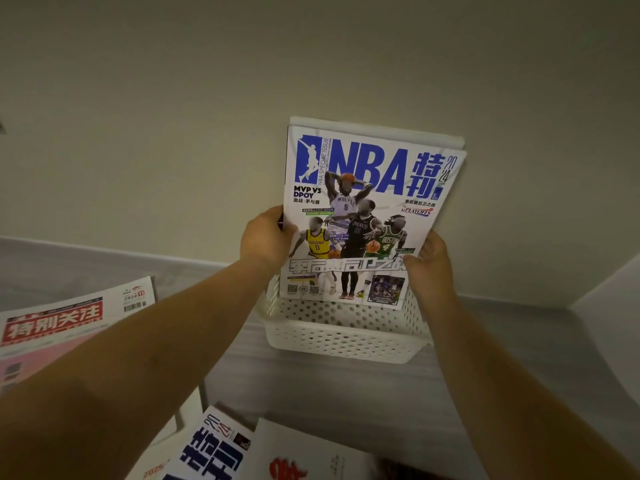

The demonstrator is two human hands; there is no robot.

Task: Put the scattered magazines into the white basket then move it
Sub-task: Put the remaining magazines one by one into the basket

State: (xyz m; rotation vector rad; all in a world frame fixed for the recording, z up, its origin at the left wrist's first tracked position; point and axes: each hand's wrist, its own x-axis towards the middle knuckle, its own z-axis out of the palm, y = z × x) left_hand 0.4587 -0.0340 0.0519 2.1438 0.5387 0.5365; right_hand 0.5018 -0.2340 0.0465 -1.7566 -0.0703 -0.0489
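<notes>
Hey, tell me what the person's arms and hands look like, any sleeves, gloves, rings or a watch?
Both forearms are bare along all that shows, with no sleeve in view. The left hand and the right hand wear no gloves. No watch, bracelet or ring is visible on either, though the fingers are partly hidden.

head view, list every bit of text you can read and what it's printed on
"NBA 特刊", "2024", "NBA SPECIAL ISSUE", "MVP VS DPOY", "PLAYOFFS": NBA magazine held upright over the white basket by the left hand and right hand
"WOLVES", "INDIANA", "BOSTON": jerseys on that cover
"特别关注", "2024": red-title magazine
"特刊", "2024": bottom magazine
Captions, QR codes: too small to read
</notes>
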